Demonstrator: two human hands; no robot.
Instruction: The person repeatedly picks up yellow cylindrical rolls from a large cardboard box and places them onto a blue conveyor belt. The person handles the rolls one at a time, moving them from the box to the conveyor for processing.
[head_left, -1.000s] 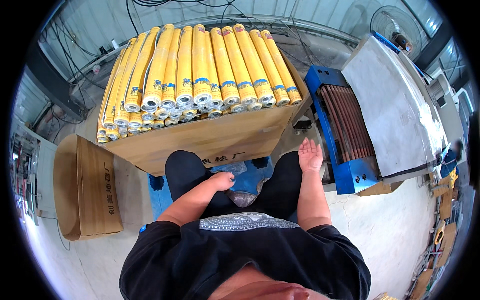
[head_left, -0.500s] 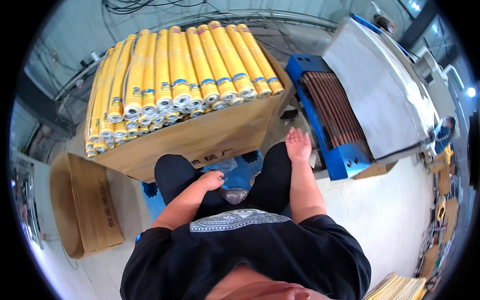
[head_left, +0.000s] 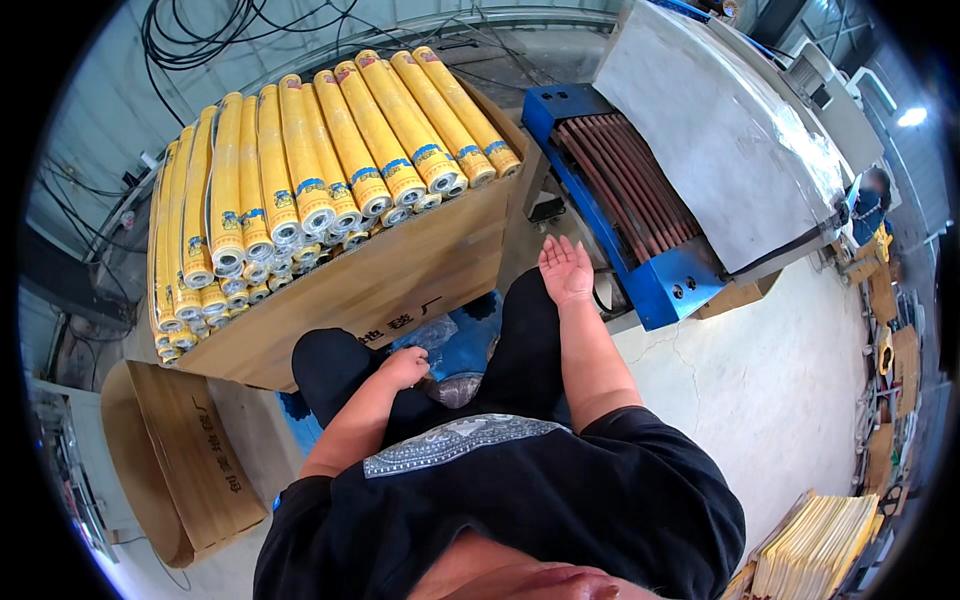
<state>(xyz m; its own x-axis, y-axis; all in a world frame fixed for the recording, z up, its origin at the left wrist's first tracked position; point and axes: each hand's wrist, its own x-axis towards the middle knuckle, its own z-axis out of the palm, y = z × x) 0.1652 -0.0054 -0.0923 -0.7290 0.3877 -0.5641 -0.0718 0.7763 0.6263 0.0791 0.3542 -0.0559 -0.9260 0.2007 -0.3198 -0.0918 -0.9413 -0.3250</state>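
Observation:
My right hand (head_left: 567, 270) lies palm up beside my right knee, fingers stretched out and nothing on the palm. Over my left thigh my left hand (head_left: 406, 368) is curled closed; no object shows in it. Just beyond the left hand lies a crumpled piece of clear plastic film (head_left: 433, 333), on a blue surface between my legs. Past my knees stands a large cardboard box (head_left: 400, 285), heaped with yellow plastic-wrapped rolls (head_left: 300, 165) stacked in layers. Neither hand touches the rolls.
Right of the box stands a blue-framed machine (head_left: 678, 290) with brown rollers (head_left: 630, 185) and a grey cover (head_left: 720, 140). An open cardboard box (head_left: 190, 460) is at left. Yellow flat sheets (head_left: 815, 550) are stacked lower right. Another person (head_left: 870, 205) is far right. Cables (head_left: 200, 50) hang behind.
My view has turned slightly, so the rolls and the machine appear farther left. Both hands keep the same pose, the right open and the left closed.

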